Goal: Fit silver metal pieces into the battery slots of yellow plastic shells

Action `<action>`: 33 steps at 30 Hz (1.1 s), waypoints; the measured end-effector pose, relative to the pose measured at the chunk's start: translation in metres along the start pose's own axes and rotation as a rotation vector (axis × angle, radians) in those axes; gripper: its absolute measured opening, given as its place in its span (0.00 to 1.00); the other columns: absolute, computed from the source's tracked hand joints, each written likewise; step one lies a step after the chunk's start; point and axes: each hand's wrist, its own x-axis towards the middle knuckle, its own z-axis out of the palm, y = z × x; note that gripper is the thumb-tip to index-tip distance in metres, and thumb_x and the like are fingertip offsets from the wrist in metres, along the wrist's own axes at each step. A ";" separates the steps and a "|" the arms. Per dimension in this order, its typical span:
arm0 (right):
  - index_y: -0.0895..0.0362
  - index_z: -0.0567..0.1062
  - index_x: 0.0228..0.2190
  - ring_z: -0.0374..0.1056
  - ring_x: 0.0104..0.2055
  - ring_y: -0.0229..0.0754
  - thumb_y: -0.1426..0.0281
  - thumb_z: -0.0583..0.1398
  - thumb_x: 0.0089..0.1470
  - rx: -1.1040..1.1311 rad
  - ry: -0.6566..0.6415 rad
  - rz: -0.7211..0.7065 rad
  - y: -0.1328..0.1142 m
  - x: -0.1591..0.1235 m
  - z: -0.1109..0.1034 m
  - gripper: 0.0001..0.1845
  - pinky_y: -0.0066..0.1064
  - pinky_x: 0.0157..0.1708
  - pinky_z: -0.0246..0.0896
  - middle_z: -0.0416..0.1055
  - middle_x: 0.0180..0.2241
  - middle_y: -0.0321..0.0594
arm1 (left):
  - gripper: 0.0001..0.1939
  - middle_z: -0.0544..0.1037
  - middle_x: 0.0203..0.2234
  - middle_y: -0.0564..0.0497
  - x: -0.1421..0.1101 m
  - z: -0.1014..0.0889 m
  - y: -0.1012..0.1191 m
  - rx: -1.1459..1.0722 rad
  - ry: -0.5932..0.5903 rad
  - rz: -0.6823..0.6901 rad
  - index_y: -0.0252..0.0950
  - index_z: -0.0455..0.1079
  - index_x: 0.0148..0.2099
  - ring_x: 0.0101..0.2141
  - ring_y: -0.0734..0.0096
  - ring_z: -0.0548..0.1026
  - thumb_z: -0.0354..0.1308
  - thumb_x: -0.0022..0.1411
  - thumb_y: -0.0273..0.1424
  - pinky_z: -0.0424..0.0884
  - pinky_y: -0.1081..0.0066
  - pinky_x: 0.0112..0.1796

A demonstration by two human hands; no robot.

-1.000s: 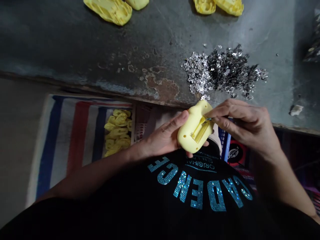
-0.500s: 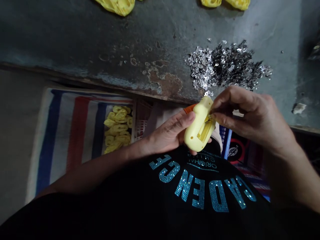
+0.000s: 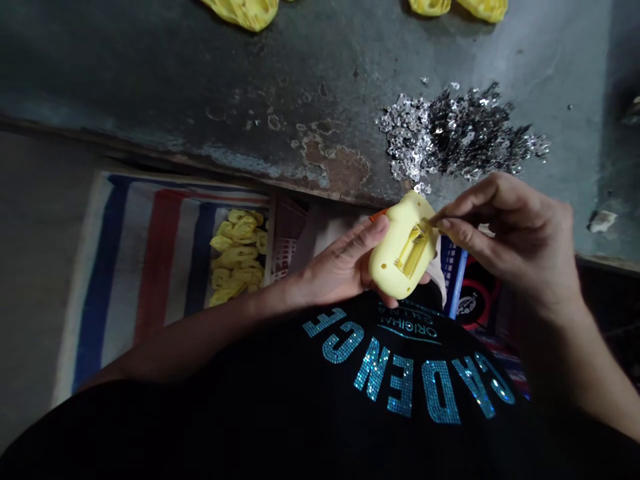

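Note:
My left hand (image 3: 345, 261) is closed around a pale yellow plastic housing (image 3: 387, 270), thumb on its near face. The housing is tilted, its rectangular battery compartment (image 3: 414, 252) facing up and small round holes near its ends. At the compartment's upper end, my right hand (image 3: 515, 233) pinches thumb and forefinger together beside the rim. Whatever sits between those fingertips is too small to make out. Just beyond the housing, on the workbench (image 3: 200, 73), lies a heap of small shiny metal pieces (image 3: 460, 133).
Yellow plastic parts (image 3: 243, 13) lie along the bench's far side, with more yellow parts (image 3: 433, 5) to the right. Below the bench edge, a striped woven sheet (image 3: 165, 260) lies beside a pile of yellow parts (image 3: 237, 257). A blue crate (image 3: 456, 273) stands behind the housing.
My right fingertips have drawn slightly back to the right from the compartment. The housing has turned a little, showing more of its opening. My left hand keeps its hold.

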 end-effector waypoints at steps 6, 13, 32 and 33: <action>0.46 0.88 0.50 0.85 0.53 0.52 0.69 0.71 0.72 -0.180 0.033 -0.191 0.005 -0.004 0.006 0.08 0.49 0.54 0.82 0.89 0.51 0.42 | 0.49 0.89 0.57 0.37 0.001 0.002 0.001 -0.024 -0.002 0.006 0.44 0.70 0.79 0.46 0.44 0.92 0.72 0.69 0.66 0.88 0.64 0.29; 0.47 0.82 0.63 0.83 0.57 0.54 0.56 0.74 0.69 0.033 -0.175 -0.031 0.014 0.011 0.002 0.25 0.47 0.52 0.83 0.85 0.58 0.45 | 0.46 0.89 0.47 0.49 -0.009 0.009 -0.004 0.141 0.151 0.213 0.49 0.71 0.79 0.38 0.64 0.88 0.83 0.66 0.52 0.84 0.72 0.36; 0.47 0.78 0.66 0.80 0.60 0.54 0.68 0.72 0.67 -0.195 0.146 -0.393 -0.008 0.012 0.054 0.29 0.45 0.47 0.86 0.80 0.63 0.49 | 0.30 0.93 0.44 0.45 -0.046 -0.007 -0.009 0.386 0.492 0.458 0.37 0.91 0.60 0.39 0.65 0.86 0.87 0.60 0.46 0.81 0.69 0.43; 0.48 0.78 0.66 0.80 0.59 0.54 0.69 0.71 0.67 -0.216 0.153 -0.418 -0.011 0.016 0.057 0.29 0.46 0.47 0.86 0.80 0.62 0.49 | 0.29 0.93 0.42 0.45 -0.046 -0.011 -0.009 0.375 0.544 0.481 0.37 0.92 0.57 0.39 0.64 0.86 0.88 0.58 0.46 0.81 0.68 0.43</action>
